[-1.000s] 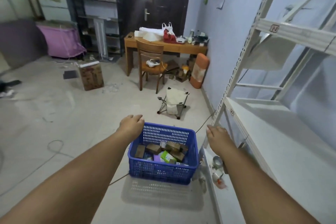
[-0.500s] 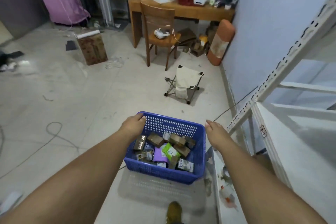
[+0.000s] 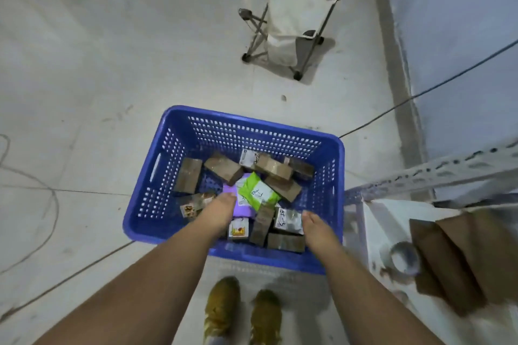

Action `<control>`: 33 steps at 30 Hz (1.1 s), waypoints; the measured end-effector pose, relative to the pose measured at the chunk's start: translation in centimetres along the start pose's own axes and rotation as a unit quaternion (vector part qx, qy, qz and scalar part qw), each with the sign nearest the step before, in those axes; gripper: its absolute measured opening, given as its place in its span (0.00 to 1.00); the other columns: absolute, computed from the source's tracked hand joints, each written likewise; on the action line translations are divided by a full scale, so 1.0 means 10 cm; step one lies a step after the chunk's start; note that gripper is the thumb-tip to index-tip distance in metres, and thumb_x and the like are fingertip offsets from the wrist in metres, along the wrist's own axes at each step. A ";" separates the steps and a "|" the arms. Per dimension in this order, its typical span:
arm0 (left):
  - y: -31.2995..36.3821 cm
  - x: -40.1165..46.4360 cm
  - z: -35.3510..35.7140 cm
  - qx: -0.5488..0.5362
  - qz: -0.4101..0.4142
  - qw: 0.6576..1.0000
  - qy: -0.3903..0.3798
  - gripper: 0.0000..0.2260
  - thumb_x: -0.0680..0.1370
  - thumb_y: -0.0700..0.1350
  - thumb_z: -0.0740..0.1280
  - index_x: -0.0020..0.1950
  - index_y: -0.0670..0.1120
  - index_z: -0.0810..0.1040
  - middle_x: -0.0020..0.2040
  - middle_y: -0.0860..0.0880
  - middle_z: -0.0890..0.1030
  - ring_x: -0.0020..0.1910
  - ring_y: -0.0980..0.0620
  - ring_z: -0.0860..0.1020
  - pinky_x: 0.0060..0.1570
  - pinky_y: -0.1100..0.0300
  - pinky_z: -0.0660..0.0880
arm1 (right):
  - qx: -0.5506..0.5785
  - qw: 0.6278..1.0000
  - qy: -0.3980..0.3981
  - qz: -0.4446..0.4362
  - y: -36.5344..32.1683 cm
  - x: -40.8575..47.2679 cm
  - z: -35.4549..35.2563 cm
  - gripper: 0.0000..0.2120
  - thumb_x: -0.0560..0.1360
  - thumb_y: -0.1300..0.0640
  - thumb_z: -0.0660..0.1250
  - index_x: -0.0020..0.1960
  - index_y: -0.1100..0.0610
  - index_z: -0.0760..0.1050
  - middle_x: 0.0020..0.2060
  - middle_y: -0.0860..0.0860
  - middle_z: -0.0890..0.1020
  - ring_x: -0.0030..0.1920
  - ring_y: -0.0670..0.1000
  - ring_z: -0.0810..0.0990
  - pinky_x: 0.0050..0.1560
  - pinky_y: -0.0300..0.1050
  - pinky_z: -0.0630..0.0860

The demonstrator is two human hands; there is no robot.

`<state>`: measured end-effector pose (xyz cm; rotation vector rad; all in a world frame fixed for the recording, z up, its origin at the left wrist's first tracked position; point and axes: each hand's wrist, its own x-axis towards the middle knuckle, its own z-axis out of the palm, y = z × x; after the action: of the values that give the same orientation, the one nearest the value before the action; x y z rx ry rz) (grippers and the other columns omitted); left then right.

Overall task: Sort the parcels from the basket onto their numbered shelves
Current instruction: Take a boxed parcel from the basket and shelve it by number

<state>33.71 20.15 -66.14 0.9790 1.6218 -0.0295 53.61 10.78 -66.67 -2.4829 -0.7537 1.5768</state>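
Barely begun: both hands, left hand (image 3: 221, 210) and right hand (image 3: 315, 228), reach into the full blue basket (image 3: 252, 127), grips hidden; every parcel remains unsorted.

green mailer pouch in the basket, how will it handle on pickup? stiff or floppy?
Probably floppy: the green pouch looks like a soft, creased plastic bag, not a box. Likely light for its size, since it rests tilted atop the brown boxes. Its glossy film may be slippery, so a pinch at an edge seems safer.

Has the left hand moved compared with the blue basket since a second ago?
Yes. The left hand was at the blue basket's far left rim; it has come down inside, onto the purple parcel.
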 end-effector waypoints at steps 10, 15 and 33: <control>-0.99 2.37 1.32 -0.090 -0.110 0.987 -0.075 0.14 0.81 0.50 0.56 0.38 0.45 0.71 0.40 0.45 0.74 0.36 0.49 0.71 0.35 0.60 0.64 | 0.150 0.983 -0.051 0.097 0.71 2.55 1.33 0.28 0.81 0.43 0.52 0.67 0.63 0.70 0.48 0.56 0.78 0.48 0.53 0.76 0.57 0.47 0.76; -1.12 2.70 1.54 -0.109 -0.141 0.976 -0.123 0.25 0.83 0.54 0.50 0.64 0.37 0.74 0.65 0.35 0.75 0.35 0.51 0.74 0.38 0.61 0.67 | 0.264 0.948 -0.099 0.148 0.89 3.02 1.71 0.40 0.67 0.23 0.52 0.56 0.54 0.80 0.48 0.52 0.84 0.51 0.53 0.81 0.53 0.47 0.75; 0.36 0.16 -0.34 -0.117 0.065 0.989 -0.061 0.27 0.75 0.70 0.49 0.62 0.57 0.76 0.65 0.53 0.77 0.64 0.53 0.73 0.68 0.49 0.67 | 0.394 0.916 -0.073 -0.011 -0.80 0.23 -0.02 0.13 0.74 0.62 0.66 0.59 0.61 0.72 0.54 0.61 0.80 0.53 0.56 0.80 0.56 0.52 0.80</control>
<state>33.14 25.12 -64.68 0.8800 1.4121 0.1834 51.77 18.84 -65.76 -1.7726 -0.0910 1.6313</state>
